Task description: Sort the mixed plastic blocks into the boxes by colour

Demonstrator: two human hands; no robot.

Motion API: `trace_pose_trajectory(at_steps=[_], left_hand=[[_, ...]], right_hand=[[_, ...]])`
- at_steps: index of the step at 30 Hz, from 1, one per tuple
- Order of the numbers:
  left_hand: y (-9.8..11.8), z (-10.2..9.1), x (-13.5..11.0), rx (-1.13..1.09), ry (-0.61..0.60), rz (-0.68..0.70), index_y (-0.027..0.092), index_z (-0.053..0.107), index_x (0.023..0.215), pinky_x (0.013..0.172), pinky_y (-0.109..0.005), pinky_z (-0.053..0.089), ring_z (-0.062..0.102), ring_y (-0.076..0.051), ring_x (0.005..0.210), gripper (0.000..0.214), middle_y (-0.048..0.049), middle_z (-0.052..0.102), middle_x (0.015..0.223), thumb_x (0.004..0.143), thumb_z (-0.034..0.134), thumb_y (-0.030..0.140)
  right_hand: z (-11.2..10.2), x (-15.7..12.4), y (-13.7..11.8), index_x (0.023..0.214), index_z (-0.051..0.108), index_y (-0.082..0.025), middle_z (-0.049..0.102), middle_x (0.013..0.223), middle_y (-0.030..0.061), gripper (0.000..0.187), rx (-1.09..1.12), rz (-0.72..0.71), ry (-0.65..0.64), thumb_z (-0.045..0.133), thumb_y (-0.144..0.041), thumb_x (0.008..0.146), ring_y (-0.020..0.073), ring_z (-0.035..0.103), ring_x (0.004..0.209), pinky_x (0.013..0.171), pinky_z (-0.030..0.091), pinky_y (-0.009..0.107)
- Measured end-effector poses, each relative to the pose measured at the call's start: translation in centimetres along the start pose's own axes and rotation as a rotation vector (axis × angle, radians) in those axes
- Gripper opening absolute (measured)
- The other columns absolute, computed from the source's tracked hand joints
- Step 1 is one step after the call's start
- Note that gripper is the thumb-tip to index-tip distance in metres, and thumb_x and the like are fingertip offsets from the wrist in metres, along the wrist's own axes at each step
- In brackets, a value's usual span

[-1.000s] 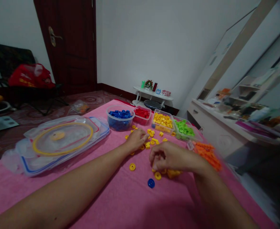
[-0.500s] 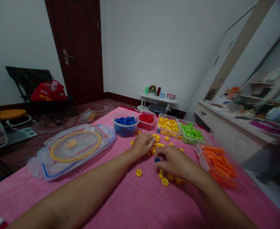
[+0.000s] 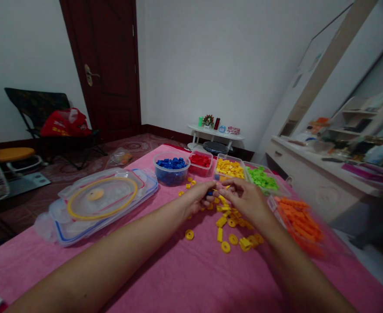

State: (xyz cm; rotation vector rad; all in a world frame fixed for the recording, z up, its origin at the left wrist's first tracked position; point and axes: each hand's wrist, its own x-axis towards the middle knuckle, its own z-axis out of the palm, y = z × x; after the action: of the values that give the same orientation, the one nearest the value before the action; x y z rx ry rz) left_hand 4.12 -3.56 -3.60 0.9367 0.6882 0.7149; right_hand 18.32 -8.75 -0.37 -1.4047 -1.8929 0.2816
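Both hands meet above a scattered pile of yellow building blocks [image 3: 224, 221] on the pink cloth. My left hand [image 3: 198, 195] is closed on a small blue building block [image 3: 210, 193], which shows between its fingers. Close against it, my right hand [image 3: 241, 195] is pinched, its fingertips at the blue block; what they hold is too small to make out. Below the hands lie yellow round wheel-like pieces [image 3: 225, 247] and a yellow studded block [image 3: 245, 244]. One more yellow wheel [image 3: 189, 234] lies apart on the left.
Behind the hands stand tubs of blue blocks [image 3: 156, 171], red blocks [image 3: 200, 160], yellow blocks [image 3: 229, 168] and green blocks [image 3: 262, 179]. An orange-block box [image 3: 300, 224] is at the right. Stacked plastic lids [image 3: 103, 204] cover the table's left side.
My right hand has lifted from the lower pile to my left hand. The blue block, earlier in my right hand, is now in my left, which has come off the yellow pieces.
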Motion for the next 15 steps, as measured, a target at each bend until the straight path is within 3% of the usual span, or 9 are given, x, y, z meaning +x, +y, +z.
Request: trace_pose_trajectory(at_steps=[4, 6, 9, 11, 15], left_hand=[[2.4, -1.6, -0.2, 0.246, 0.223, 0.296, 0.014, 0.061, 0.082, 0.039, -0.018, 0.012, 0.019, -0.004, 0.036, 0.032, 0.0073, 0.034, 0.051, 0.086, 0.043, 0.040], [3.9, -2.8, -0.4, 0.516, 0.425, 0.532, 0.013, 0.064, 0.075, 0.043, -0.020, 0.022, 0.032, -0.007, 0.041, 0.036, 0.0043, 0.041, 0.051, 0.085, 0.043, 0.041], [5.8, -5.2, -0.7, 0.993, 0.751, 0.816, 0.015, 0.069, 0.074, 0.060, -0.024, 0.036, 0.054, -0.014, 0.065, 0.038, -0.0033, 0.062, 0.068, 0.086, 0.042, 0.040], [6.6, -6.9, -0.9, 1.231, 0.876, 0.814, 0.016, 0.071, 0.077, 0.067, -0.027, 0.038, 0.057, -0.017, 0.075, 0.039, -0.0059, 0.067, 0.078, 0.087, 0.040, 0.039], [6.8, -9.3, -0.9, 1.508, 0.903, 0.689, 0.017, 0.073, 0.082, 0.079, -0.032, 0.039, 0.058, -0.022, 0.088, 0.031, -0.0098, 0.069, 0.089, 0.084, 0.047, 0.034]], right_hand=[[-0.4, 0.3, 0.9, 0.081, 0.070, -0.017, 0.069, 0.074, 0.0042, 0.019, 0.031, 0.008, 0.034, 0.059, -0.031, 0.076, 0.0159, 0.060, 0.064, 0.058, 0.043, 0.026], [-0.4, 0.4, 1.3, 0.078, 0.070, -0.016, 0.069, 0.073, 0.0040, 0.017, 0.023, 0.025, 0.043, 0.058, -0.029, 0.075, 0.0159, 0.061, 0.064, 0.059, 0.044, 0.026], [-0.6, 0.6, 1.9, 0.079, 0.071, -0.017, 0.069, 0.073, 0.0032, 0.017, -0.049, 0.065, 0.060, 0.058, -0.029, 0.075, 0.0159, 0.061, 0.064, 0.059, 0.044, 0.026], [-1.0, 0.8, 2.8, 0.081, 0.071, -0.019, 0.070, 0.074, 0.0029, 0.018, -0.151, 0.091, 0.069, 0.057, -0.029, 0.076, 0.0167, 0.062, 0.066, 0.059, 0.043, 0.026], [-1.4, 0.8, 5.7, 0.093, 0.071, -0.020, 0.071, 0.090, 0.0067, 0.024, -0.445, 0.201, -0.005, 0.058, -0.030, 0.076, 0.0212, 0.064, 0.078, 0.064, 0.045, 0.029]])
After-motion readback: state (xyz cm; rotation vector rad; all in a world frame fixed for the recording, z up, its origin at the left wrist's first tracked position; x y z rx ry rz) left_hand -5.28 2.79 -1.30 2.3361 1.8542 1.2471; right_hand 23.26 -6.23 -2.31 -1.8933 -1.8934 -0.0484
